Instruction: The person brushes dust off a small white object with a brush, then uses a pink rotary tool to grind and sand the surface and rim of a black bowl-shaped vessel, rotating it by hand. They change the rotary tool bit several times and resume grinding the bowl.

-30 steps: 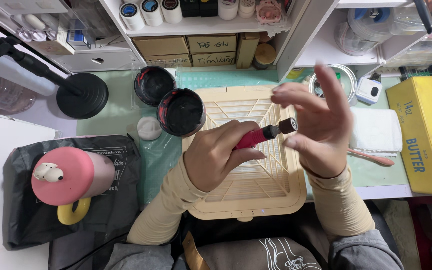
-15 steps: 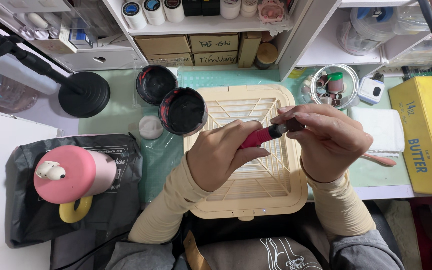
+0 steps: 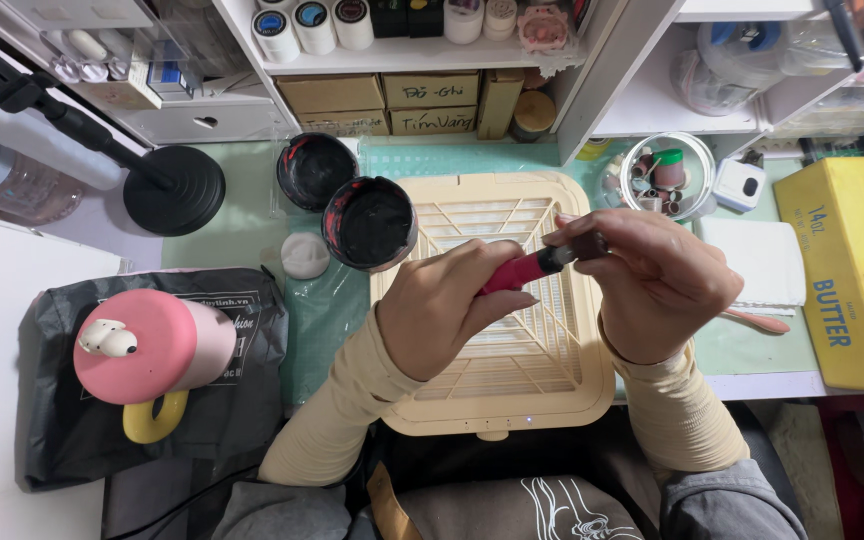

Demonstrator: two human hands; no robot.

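Head view: left hand [image 3: 447,310] fisted around a red pen-like tool [image 3: 517,271], held over the middle of the cream slatted tray [image 3: 497,400] at the bench's front edge. Right hand [image 3: 652,285] curls its fingers over the tool's dark tip, hiding it; can't tell what it pinches. Black open jar [image 3: 369,222] sits at the tray's back-left corner.

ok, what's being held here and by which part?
A slim red tool: the left hand grips its red handle, the right hand closes over its dark tip end, above the cream grille tray.
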